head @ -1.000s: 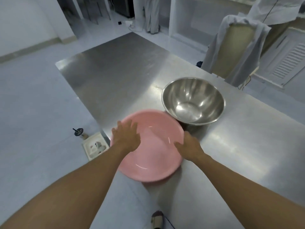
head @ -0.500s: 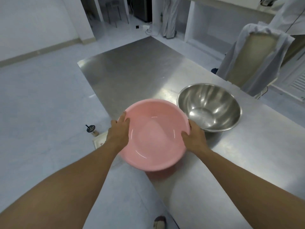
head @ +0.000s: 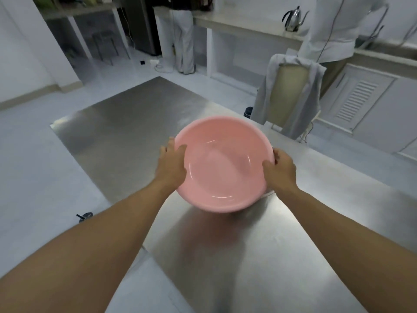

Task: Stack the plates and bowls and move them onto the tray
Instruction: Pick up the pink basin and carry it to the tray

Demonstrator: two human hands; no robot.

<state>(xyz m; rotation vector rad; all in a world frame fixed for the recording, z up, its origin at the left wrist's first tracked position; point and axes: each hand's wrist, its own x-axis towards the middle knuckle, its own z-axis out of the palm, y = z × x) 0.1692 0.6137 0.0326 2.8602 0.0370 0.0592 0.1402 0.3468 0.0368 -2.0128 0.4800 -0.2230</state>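
Observation:
A large pink bowl [head: 222, 163] is held over the steel table [head: 126, 123], tilted toward me. My left hand [head: 172, 162] grips its left rim with the thumb inside. My right hand [head: 278, 169] grips its right rim. The steel bowl that stood to the right is almost entirely hidden beneath the pink bowl; only a thin bright edge [head: 267, 195] shows under my right wrist. I cannot tell whether the pink bowl rests in it or hovers above. No tray is in view.
A chair draped with a grey cloth [head: 291, 96] stands at the table's far right side. A person in white [head: 331, 28] stands at a counter with a kettle [head: 293, 18]. The table's left edge drops to the floor, where a small dark object [head: 84, 216] lies.
Both hands lifted the pink bowl off the table's near edge and carried it right and away, over the steel bowl, which is now covered. The view tilted up.

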